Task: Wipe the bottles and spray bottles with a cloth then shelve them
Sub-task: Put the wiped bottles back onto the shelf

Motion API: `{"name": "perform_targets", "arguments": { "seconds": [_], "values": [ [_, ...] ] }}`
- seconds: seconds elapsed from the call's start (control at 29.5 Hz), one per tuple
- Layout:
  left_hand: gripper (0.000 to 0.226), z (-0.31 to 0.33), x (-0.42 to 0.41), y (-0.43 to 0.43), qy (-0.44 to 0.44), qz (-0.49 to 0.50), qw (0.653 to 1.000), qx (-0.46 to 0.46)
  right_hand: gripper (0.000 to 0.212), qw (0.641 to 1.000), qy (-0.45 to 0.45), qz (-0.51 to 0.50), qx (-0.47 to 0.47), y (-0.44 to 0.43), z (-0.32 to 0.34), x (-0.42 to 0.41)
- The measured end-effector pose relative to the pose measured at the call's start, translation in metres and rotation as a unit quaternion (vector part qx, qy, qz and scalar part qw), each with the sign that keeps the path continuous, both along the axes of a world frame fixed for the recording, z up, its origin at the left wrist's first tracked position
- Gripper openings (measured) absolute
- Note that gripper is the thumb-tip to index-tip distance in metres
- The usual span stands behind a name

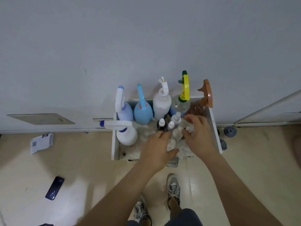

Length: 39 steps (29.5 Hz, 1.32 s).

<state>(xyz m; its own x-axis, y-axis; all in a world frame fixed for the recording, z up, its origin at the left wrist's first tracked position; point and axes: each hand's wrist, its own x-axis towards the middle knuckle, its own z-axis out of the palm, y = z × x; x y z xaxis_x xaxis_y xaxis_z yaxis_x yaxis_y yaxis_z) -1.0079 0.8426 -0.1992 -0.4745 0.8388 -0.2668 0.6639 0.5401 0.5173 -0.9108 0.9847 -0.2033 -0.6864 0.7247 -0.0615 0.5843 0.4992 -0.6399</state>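
Forearms run up from the bottom edge, with laced shoes on the tan floor between them.

Left grip: fingers and thumb closed on a white cloth, bunched on the shelf top. The cloth is partly under the hand.

Right grip: fingers bent over a small clear bottle, thumb just beside it. Motion blur; cannot tell if it clamps the bottle or only touches it.

Just beyond the fingers are three small white-capped bottles, packed close and upright.

Back row along the wall, left to right:
- lavender spray bottle
- blue spray bottle
- white pump bottle
- clear bottle with yellow trigger
- brown bottle with orange trigger, its lower part hidden behind the right hand

Front left is a white spray bottle, its nozzle pointing left over the rim.

Floor: a dark phone well to the left, folded paper by the skirting, and grey wheels to the right of the shelf.
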Motion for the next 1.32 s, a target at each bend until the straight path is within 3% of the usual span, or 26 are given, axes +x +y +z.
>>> {"name": "perform_targets", "arguments": {
  "seconds": [0.1, 0.17, 0.24, 0.37, 0.44, 0.54, 0.85, 0.98, 1.08, 1.19, 1.32],
  "values": [
    [0.052, 0.001, 0.007, 0.012, -0.029, 0.042, 0.997, 0.050, 0.039, 0.998, 0.011, 0.028, -0.060, 0.013, 0.000, 0.003],
    [0.042, 0.009, 0.005, 0.015, -0.038, 0.092, 0.987, 0.122, 0.041, 0.995, 0.005, 0.035, -0.097, 0.018, 0.000, 0.008],
    [0.028, 0.016, 0.001, 0.021, -0.013, 0.090, 0.987, 0.135, 0.041, 0.995, -0.009, 0.035, -0.097, 0.022, -0.006, 0.013],
    [0.023, 0.018, 0.001, 0.059, 0.098, -0.033, 0.995, -0.001, 0.010, 0.999, 0.009, 0.016, -0.039, 0.024, -0.020, 0.014],
    [0.022, 0.018, 0.003, 0.075, 0.139, -0.075, 0.984, -0.081, 0.006, 1.000, 0.005, 0.005, -0.011, 0.030, -0.022, 0.013],
    [0.014, 0.020, 0.005, 0.088, 0.187, -0.096, 0.969, -0.128, 0.010, 0.999, -0.001, 0.000, 0.044, 0.047, -0.022, 0.016],
    [0.014, 0.011, 0.023, 0.143, 0.180, -0.101, 0.977, -0.055, 0.024, 0.995, 0.002, 0.012, 0.098, 0.083, -0.026, 0.034],
    [0.008, 0.000, 0.029, 0.148, 0.194, -0.071, 0.978, 0.009, 0.019, 0.995, -0.036, 0.029, 0.092, 0.096, -0.024, 0.036],
    [0.022, -0.008, 0.032, 0.148, 0.187, -0.061, 0.979, 0.059, 0.019, 0.997, -0.031, 0.045, 0.063, 0.101, -0.023, 0.037],
    [0.009, -0.013, 0.031, 0.150, 0.103, 0.019, 0.989, 0.108, 0.019, 0.999, -0.019, 0.039, 0.000, 0.105, -0.020, 0.039],
    [0.019, -0.009, 0.032, 0.146, 0.033, 0.032, 0.995, 0.086, 0.028, 0.997, -0.055, 0.054, -0.004, 0.106, -0.021, 0.043]
  ]
}}
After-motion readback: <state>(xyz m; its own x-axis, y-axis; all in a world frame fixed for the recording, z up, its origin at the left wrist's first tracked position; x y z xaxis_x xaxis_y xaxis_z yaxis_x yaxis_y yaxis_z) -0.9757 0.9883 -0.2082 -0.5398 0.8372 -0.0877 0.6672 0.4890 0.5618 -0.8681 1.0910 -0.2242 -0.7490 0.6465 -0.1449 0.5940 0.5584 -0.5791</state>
